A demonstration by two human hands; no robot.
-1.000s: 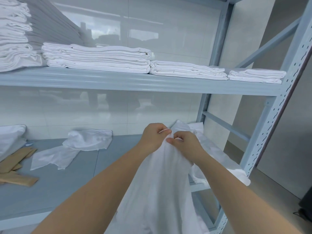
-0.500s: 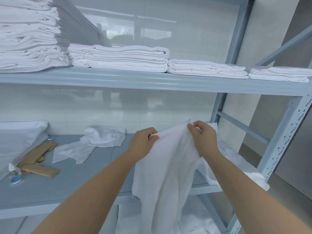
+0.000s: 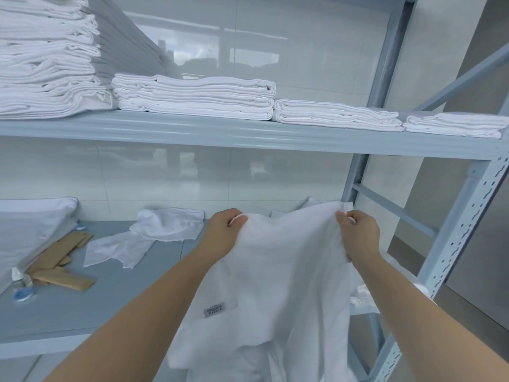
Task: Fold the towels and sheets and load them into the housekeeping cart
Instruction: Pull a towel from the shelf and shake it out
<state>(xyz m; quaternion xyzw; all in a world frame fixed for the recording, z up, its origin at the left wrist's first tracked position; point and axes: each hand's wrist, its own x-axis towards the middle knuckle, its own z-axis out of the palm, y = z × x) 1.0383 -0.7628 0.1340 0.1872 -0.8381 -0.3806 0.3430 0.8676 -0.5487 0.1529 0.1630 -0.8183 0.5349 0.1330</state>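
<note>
Before grey shelving unit: left hand and right hand, held apart, each pinches top edge of hanging white towel; label faces viewer.

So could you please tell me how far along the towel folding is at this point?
Done: folded stacks sit on the upper shelf. In hand: the left hand and right hand hold a white towel spread by its top edge, unfolded. Left: a crumpled cloth on the lower shelf; no cart visible.

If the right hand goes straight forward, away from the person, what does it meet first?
Probably the rumpled white linen lying behind the held towel; the right hand would reach the tiled wall afterwards. Depth is unclear.
</note>
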